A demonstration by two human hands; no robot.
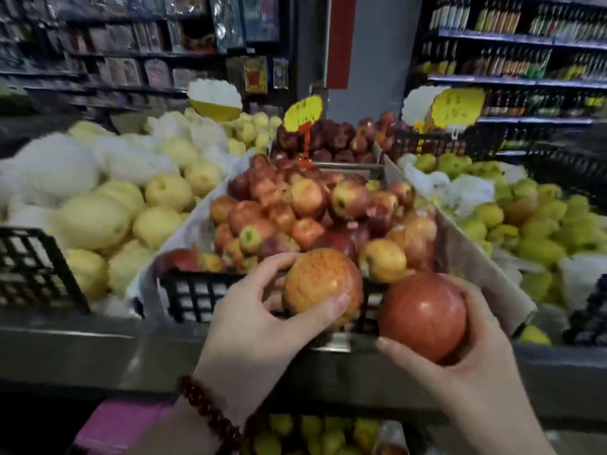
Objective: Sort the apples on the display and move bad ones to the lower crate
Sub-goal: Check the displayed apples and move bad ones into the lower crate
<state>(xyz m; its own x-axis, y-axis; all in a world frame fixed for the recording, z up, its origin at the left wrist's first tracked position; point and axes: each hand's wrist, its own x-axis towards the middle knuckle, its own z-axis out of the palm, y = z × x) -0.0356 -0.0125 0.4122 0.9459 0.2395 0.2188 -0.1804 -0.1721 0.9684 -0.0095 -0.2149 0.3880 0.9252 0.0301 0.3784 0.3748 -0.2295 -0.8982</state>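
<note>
My left hand (259,326) grips an orange-red apple (320,280) with rough, wrinkled-looking skin, just in front of the display crate's black front wall (193,293). My right hand (473,366) holds a smooth red apple (422,315) lower and to the right. Behind both, the crate is heaped with red and yellow-red apples (308,211). At the bottom edge, under the counter, part of the lower crate with yellowish fruit (315,431) shows between my wrists.
Yellow pears (124,208) fill the bin on the left, green-yellow pears (532,224) the bin on the right. Darker apples (328,139) and yellow price signs (302,111) stand behind. A grey metal counter edge (82,356) runs across. A pink box (124,421) sits low on the left.
</note>
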